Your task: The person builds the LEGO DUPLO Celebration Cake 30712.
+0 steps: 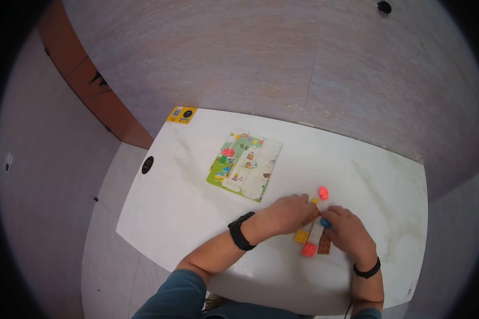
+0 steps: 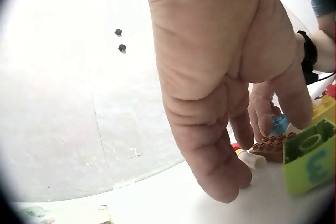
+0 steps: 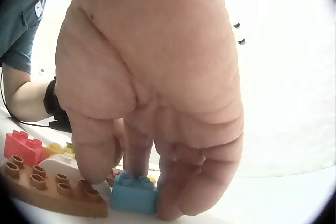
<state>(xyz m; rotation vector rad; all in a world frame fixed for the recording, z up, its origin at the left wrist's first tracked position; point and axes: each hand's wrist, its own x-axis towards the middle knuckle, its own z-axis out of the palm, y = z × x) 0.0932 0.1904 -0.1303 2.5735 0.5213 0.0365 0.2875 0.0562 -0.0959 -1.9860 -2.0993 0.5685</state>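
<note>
My left hand [image 1: 290, 213] curls over a brown studded brick [image 1: 310, 216], its index finger and thumb at opposite ends of it in the left wrist view. A green brick marked 3 [image 2: 311, 163] lies by the left thumb, and a small white cylinder [image 2: 253, 159] beside the fingers. My right hand [image 1: 348, 229] pinches a light blue brick [image 3: 134, 193] with its fingers around it, low over the table. Near the right thumb lies another brown studded brick [image 3: 55, 190]. A white piece [image 1: 316, 232], a yellow brick [image 1: 302, 236] and a red brick [image 1: 309, 249] sit between the hands.
A pink flower-shaped piece [image 1: 323, 193] lies beyond the hands, with a small yellow piece [image 1: 314, 201] nearer. An illustrated booklet [image 1: 245, 166] lies left of centre on the white table [image 1: 186, 212]. At the far left corner is a yellow card [image 1: 181, 115]; a wall [image 1: 282, 64] stands behind.
</note>
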